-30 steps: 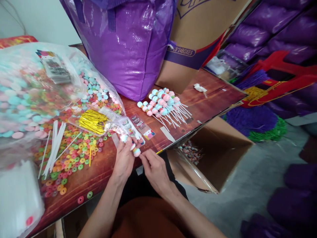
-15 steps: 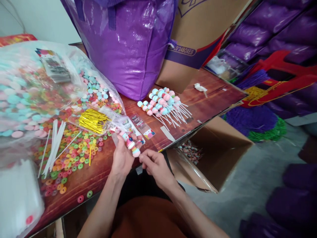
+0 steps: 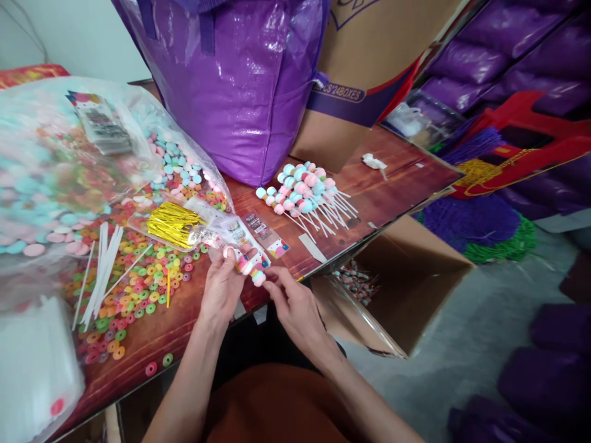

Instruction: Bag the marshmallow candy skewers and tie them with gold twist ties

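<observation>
My left hand point(image 3: 222, 284) grips a candy skewer point(image 3: 250, 268), a row of pink, white, blue and yellow marshmallow-like pieces, at its upper part. Some clear, printed wrapping seems to lie about it, though my fingers partly cover this. At the skewer's lower end, my right hand point(image 3: 294, 303) pinches with thumb and forefinger right beside the last pink piece; the stick itself is too small to make out. Just beyond the hands lie printed clear bags point(image 3: 237, 232) and a bundle of gold twist ties point(image 3: 173, 224). A pile of finished-looking candy skewers point(image 3: 307, 189) with white sticks rests farther right.
Loose ring candies point(image 3: 152, 277) and white sticks point(image 3: 102, 271) spread over the left of the table point(image 3: 157, 335). A big clear bag of candies point(image 3: 41, 160) lies behind them. A purple bag point(image 3: 231, 98) stands at the back. An open carton point(image 3: 406, 289) sits below the right edge.
Both hands have shifted slightly up; the right hand also moved a little right. The candy skewer's lower end has moved up and right with them.
</observation>
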Demonstrator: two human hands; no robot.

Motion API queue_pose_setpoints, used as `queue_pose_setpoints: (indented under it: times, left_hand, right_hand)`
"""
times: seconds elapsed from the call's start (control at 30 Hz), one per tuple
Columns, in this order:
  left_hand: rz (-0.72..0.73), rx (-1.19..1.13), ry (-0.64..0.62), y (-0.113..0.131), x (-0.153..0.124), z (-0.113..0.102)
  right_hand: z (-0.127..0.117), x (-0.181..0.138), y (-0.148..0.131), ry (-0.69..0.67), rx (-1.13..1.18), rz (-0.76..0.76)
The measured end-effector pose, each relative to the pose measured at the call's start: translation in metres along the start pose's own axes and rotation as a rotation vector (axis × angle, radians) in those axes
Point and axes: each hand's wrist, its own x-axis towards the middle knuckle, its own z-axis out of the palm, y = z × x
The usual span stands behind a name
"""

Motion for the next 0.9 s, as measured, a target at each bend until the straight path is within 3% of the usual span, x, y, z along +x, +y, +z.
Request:
queue_pose_setpoints:
  times: [0.07,0.2,0.57,0.73,0.9]
  left_hand:
    - [0.012,-0.007,0.014,-0.003,0.0,0.0]
    - [0.007,-0.017,0.012,-0.007,0.001,-0.002]
    - [-0.006,0.016,-0.018,-0.013,-0.004,0.001]
    - [-0.028,0.016,-0.041,-0.016,-0.004,-0.002]
    - [-0.011,0.05,-0.043,-0.016,-0.005,0.0]
  right_hand:
    - [0.001,-0.001,-0.002,-0.002,-0.124,-0.1]
    - [0.007,-0.002,-0.002,-0.045,-0.151,-0.212]
    - [0.012,0.001,0.004,-0.054,-0.056,-0.288]
    - [0.009,0.004,0.0,0.063,0.222,-0.051]
    - [0.012,0.008,-0.002,-0.05,0.646,0.325]
